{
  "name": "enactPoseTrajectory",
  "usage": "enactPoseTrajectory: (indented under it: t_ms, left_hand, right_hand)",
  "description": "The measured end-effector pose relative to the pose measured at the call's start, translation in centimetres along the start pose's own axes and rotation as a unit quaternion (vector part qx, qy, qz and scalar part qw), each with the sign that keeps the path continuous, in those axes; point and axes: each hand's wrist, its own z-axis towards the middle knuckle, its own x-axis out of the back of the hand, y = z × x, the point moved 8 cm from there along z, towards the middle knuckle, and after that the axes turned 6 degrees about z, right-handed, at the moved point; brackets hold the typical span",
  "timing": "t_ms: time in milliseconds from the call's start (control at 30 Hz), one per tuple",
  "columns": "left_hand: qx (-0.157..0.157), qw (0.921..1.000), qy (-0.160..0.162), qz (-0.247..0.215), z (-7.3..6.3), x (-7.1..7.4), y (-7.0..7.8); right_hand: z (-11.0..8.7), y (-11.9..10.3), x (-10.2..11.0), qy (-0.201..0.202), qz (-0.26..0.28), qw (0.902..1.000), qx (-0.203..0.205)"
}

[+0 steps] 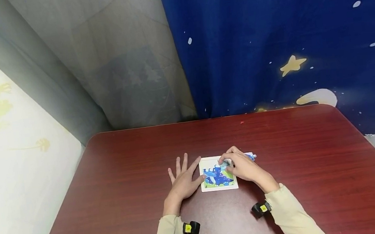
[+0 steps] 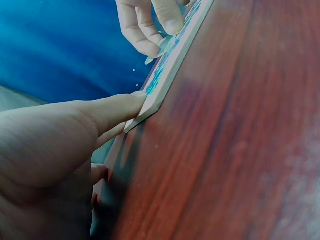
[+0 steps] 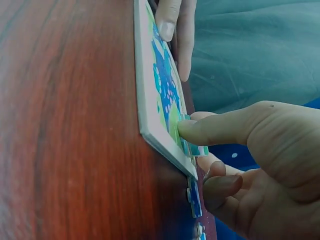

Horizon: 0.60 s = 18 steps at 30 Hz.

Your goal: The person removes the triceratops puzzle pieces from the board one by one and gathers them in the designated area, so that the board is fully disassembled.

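1. Head view: puzzle tray [image 1: 220, 188] flat on the counter [image 1: 130, 195].
2. Left hand [image 1: 184, 184]: fingers spread, thumb on the tray's left side.
3. Right hand [image 1: 242, 165]: apparently pinching a partly hidden puzzle piece [image 3: 202, 150] over the far right corner.

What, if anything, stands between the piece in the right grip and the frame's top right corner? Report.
Nothing visible does. The right grip pinches the piece at that corner of the frame; the left grip touches the left side, clear of it. The spot beneath is partly hidden.
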Motion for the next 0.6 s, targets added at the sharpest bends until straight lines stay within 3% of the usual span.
enactPoseTrajectory:
  t_ms: [367, 600]
  left_hand:
    - [0.001, 1.0, 0.003, 0.007, 0.0, 0.1, -0.1]
    - [-0.004, 1.0, 0.002, 0.004, 0.1, 0.0, 0.1]
  right_hand:
    - [-0.3, -1.1, 0.4, 0.024, -0.118, 0.9901, 0.073]
    - [-0.3, -1.1, 0.8, 0.026, -0.119, 0.9896, 0.075]
